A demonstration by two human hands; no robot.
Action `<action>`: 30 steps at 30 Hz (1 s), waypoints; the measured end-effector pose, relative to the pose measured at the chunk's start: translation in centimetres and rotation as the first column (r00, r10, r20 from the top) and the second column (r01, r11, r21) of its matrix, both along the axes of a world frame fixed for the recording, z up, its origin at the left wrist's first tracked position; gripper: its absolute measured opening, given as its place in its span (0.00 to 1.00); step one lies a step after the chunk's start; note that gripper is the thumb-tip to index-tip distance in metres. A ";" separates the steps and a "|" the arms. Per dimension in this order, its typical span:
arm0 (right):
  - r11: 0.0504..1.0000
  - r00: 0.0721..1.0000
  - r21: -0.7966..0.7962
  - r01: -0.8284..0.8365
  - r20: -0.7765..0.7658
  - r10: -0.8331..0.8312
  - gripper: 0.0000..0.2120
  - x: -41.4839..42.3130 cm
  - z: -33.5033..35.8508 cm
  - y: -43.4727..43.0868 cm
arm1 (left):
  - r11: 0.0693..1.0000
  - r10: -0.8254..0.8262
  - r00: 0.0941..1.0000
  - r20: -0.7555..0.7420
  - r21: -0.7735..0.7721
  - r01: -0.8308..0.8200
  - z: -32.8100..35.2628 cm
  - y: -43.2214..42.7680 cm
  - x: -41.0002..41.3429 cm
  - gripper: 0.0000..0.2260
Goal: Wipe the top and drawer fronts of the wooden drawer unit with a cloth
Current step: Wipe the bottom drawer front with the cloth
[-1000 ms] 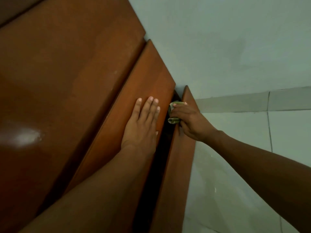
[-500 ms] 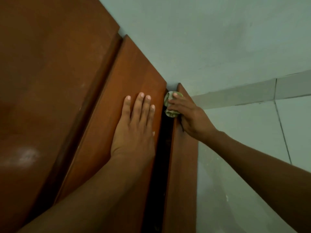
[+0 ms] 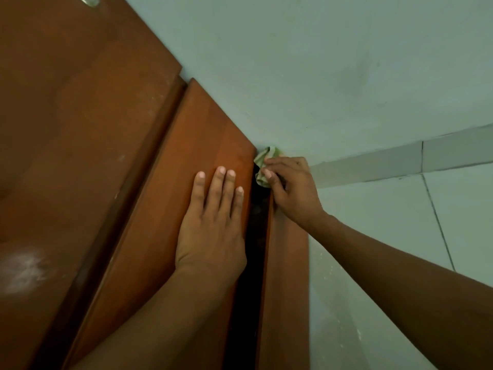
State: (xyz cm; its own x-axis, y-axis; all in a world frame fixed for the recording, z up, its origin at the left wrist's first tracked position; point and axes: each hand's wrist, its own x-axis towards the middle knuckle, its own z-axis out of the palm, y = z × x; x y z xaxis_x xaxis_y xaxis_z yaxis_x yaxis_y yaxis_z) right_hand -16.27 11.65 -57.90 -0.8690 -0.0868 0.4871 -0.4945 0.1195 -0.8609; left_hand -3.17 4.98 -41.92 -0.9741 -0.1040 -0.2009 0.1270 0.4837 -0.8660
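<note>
The wooden drawer unit [image 3: 80, 129] fills the left of the view, seen steeply from above. My left hand [image 3: 213, 225] lies flat with straight fingers on an upper drawer front [image 3: 170, 209]. A lower drawer front [image 3: 285, 289] stands out further, with a dark gap between the two. My right hand [image 3: 290, 190] grips a crumpled pale green cloth [image 3: 262, 166] at the far end of that lower drawer's top edge, close to the wall. Most of the cloth is hidden under my fingers.
A pale green wall [image 3: 320, 62] runs behind the unit, with a grey tiled skirting [image 3: 400, 158] and light floor tiles [image 3: 400, 222] to the right. A small shiny object [image 3: 88, 0] sits on the unit's top at the upper edge of view.
My right hand has slid the cloth along the lower drawer's edge toward the wall end. My left hand stays flat on the upper drawer front. The camera has shifted.
</note>
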 end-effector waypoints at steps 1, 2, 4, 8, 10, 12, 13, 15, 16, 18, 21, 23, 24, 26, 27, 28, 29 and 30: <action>0.999 0.999 0.009 0.037 0.013 -0.038 0.09 -0.2 0.2 -0.4 | 1.000 0.000 1.000 -0.003 0.011 0.000 0.0 0.0 0.0 0.34; 0.998 0.998 0.017 0.059 0.038 -0.059 0.08 -0.2 0.3 -0.7 | 1.000 0.000 1.000 -0.005 0.021 0.000 -0.1 -0.1 0.0 0.34; 0.997 0.994 0.026 0.075 0.080 -0.077 0.15 -0.2 0.0 -1.5 | 0.999 -0.006 1.000 -0.005 0.031 0.006 -0.1 -0.1 0.0 0.35; 0.999 0.984 -0.040 -0.013 0.178 0.019 0.23 0.3 -1.2 -2.4 | 1.000 -0.010 1.000 0.001 0.024 0.010 -0.4 -0.2 -0.3 0.35; 0.998 0.976 -0.032 -0.049 0.213 0.054 0.25 0.7 -1.2 -2.5 | 1.000 -0.017 1.000 -0.003 0.018 0.017 -0.5 -0.3 -0.4 0.35; 0.996 0.971 -0.087 -0.014 0.238 0.034 0.25 1.3 -1.0 -2.6 | 0.999 -0.021 1.000 -0.013 0.025 0.022 -0.7 -0.4 -0.5 0.35; 0.989 0.960 -0.143 0.034 0.281 0.007 0.24 1.6 -0.9 -2.5 | 0.999 -0.020 1.000 -0.017 0.029 0.021 -0.8 -0.3 -0.5 0.35; 0.959 0.893 -0.230 0.165 0.447 -0.047 0.21 2.4 -0.9 -2.0 | 0.999 -0.020 1.000 -0.018 0.026 0.020 -0.8 -0.2 -0.4 0.35; 0.941 0.839 -0.259 0.219 0.543 -0.046 0.19 3.0 -0.8 -1.7 | 0.999 -0.019 1.000 -0.017 0.026 0.019 -0.7 -0.2 -0.4 0.35; 0.913 0.747 -0.300 0.277 0.664 -0.009 0.16 5.0 -0.5 -1.1 | 0.999 -0.020 1.000 -0.020 0.027 0.020 -0.7 0.0 -0.4 0.35; 0.906 0.732 -0.312 0.287 0.682 0.003 0.14 9.5 0.1 -0.7 | 0.999 -0.024 0.999 -0.021 0.025 0.025 -0.6 -0.1 -0.4 0.35; 0.927 0.804 -0.279 0.251 0.593 -0.040 0.17 12.2 0.3 -1.3 | 0.999 -0.028 0.999 -0.020 0.021 0.028 -0.6 -0.1 -0.3 0.35; 0.942 0.845 -0.254 0.220 0.532 -0.054 0.19 13.0 0.2 -1.7 | 0.999 -0.028 0.999 -0.017 0.019 0.028 -0.6 -0.2 -0.3 0.35; 0.960 0.891 -0.224 0.167 0.451 -0.050 0.23 12.4 -0.7 -2.3 | 0.999 -0.033 0.999 -0.013 0.012 0.033 -0.7 -0.2 -0.2 0.34; 0.963 0.891 -0.220 0.156 0.453 -0.040 0.24 11.2 -1.5 -2.6 | 0.999 -0.036 0.999 -0.012 0.008 0.036 -0.7 -0.2 -0.3 0.34; 0.963 0.872 -0.225 0.148 0.489 -0.020 0.24 9.8 -2.1 -2.7 | 0.999 -0.037 0.999 -0.011 0.006 0.037 -0.7 -0.2 -0.3 0.34; 0.963 0.832 -0.217 0.162 0.554 -0.016 0.25 8.3 -2.8 -2.8 | 0.999 -0.035 0.999 -0.009 0.004 0.036 -0.7 -0.2 -0.3 0.34; 0.961 0.784 -0.202 0.191 0.621 -0.025 0.27 7.0 -3.5 -2.9 | 0.999 -0.034 0.999 -0.008 0.004 0.034 -0.7 -0.2 -0.3 0.34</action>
